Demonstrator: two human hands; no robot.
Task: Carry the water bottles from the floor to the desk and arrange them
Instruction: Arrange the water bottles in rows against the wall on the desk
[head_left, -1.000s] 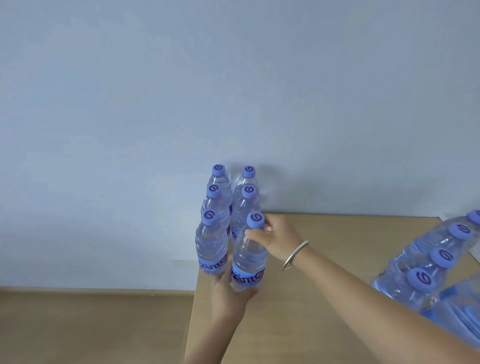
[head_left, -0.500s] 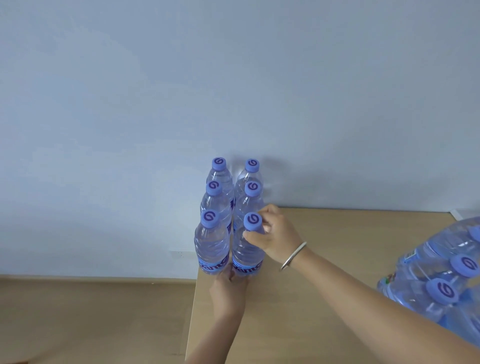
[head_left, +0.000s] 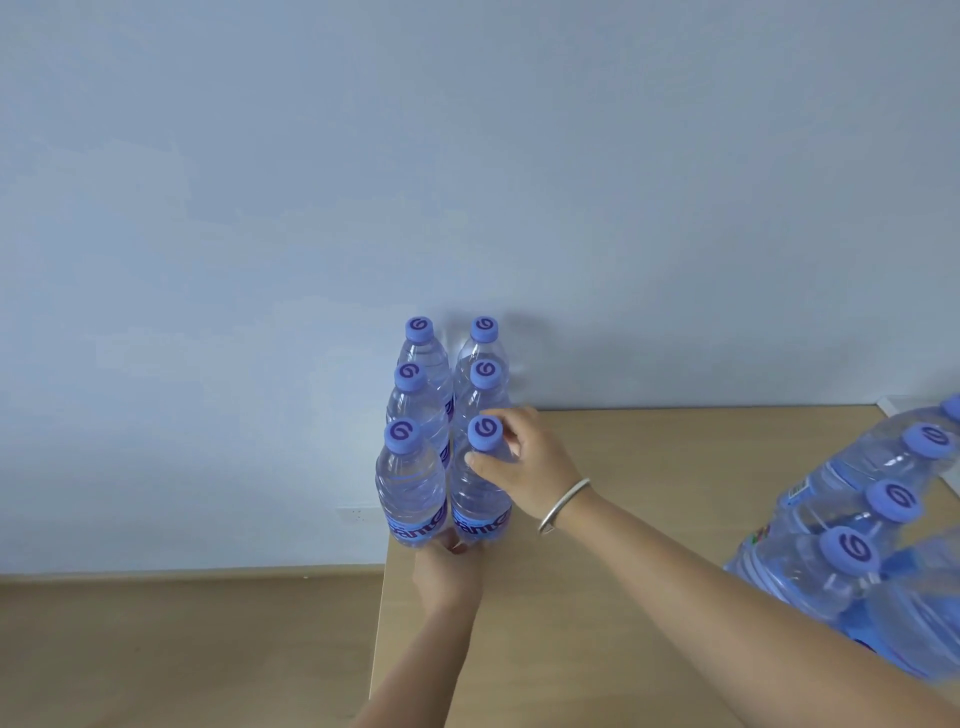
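Right hand round front-right bottle neck, left hand at its base

Six clear water bottles with purple caps and blue labels stand upright in two rows of three at the left back corner of the desk, touching one another; the front right bottle is the nearest of its row; more capped bottles cluster at the desk's right edge.

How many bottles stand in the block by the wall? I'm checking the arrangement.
6, in two columns of three at the desk's left rear corner: left column; right column. The pack at right isn't counted.
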